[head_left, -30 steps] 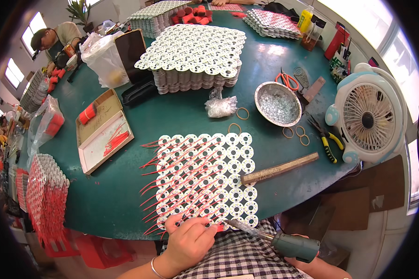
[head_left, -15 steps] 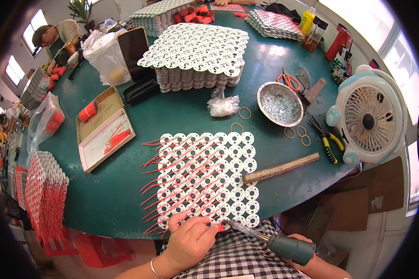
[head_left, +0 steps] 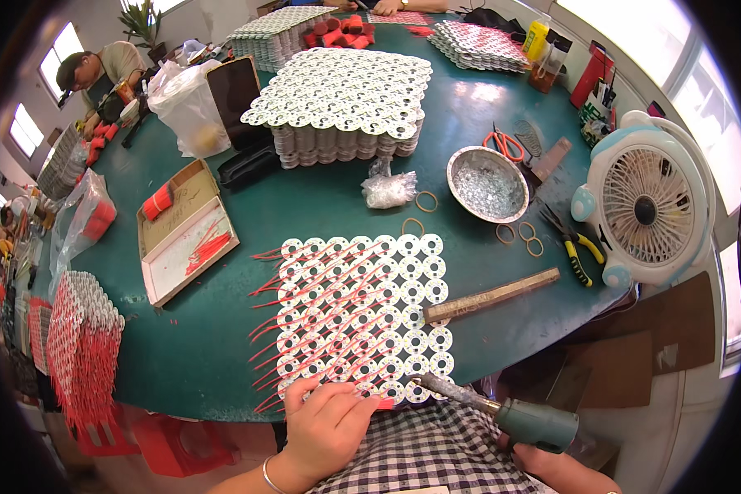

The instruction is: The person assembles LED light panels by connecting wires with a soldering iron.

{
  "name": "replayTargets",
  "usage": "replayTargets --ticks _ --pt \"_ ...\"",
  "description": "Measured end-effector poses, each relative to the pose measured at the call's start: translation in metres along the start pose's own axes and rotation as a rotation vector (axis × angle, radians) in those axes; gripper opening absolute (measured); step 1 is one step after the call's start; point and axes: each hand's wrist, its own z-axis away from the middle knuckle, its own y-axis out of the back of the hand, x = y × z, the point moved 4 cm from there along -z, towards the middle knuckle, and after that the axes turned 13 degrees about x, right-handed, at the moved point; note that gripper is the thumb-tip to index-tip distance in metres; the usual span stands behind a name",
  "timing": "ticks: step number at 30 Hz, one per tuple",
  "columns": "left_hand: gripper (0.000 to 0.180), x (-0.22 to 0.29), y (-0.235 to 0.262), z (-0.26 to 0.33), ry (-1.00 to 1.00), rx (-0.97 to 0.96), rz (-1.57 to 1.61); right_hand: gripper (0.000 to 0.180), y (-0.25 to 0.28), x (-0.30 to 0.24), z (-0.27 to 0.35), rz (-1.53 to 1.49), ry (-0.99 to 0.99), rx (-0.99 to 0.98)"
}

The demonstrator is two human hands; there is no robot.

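A panel of round white circuit boards (head_left: 420, 292) lies flat at the table's near edge, several red wires (head_left: 337, 317) slanting across it. My left hand (head_left: 328, 424) rests over the panel's lower edge, fingers bent and pinched together. A short red piece, apparently wire ends, sticks out past its fingertips; the hand hides the rest. My right hand (head_left: 531, 457) is wrapped round the green handle of a soldering iron (head_left: 477, 399), partly hidden behind it. The iron's tip is over the bottom row of boards, just right of my left fingers. A flat wooden bar (head_left: 494, 295) overlaps the panel's right edge.
Behind the panel stand a tall stack of board panels (head_left: 342, 95), a metal bowl (head_left: 488, 185) and red-handled scissors (head_left: 504, 145). Pliers (head_left: 580, 251) and a fan (head_left: 650, 202) are at right. Left are a cardboard box (head_left: 185, 239) and wired panels (head_left: 82, 346). Another person (head_left: 107, 70) sits far left.
The iron has shifted slightly right and up, its tip a little farther from my left fingers. My left hand has moved slightly left. The whole view has also shifted a little.
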Motion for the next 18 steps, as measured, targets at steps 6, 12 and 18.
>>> replayTargets --ticks 6,12,18 --pt "0.016 0.012 0.005 -0.001 -0.053 0.094 0.066 0.035 -0.002 -0.006 0.006 -0.190 -0.145 -0.003" --pt "0.020 0.006 -0.008 0.004 -0.046 0.063 0.091 0.037 -0.003 -0.020 0.006 0.207 0.178 0.021" --pt "0.020 0.006 -0.010 0.005 -0.018 0.033 0.064 0.038 -0.006 -0.019 -0.001 0.344 0.264 -0.022"
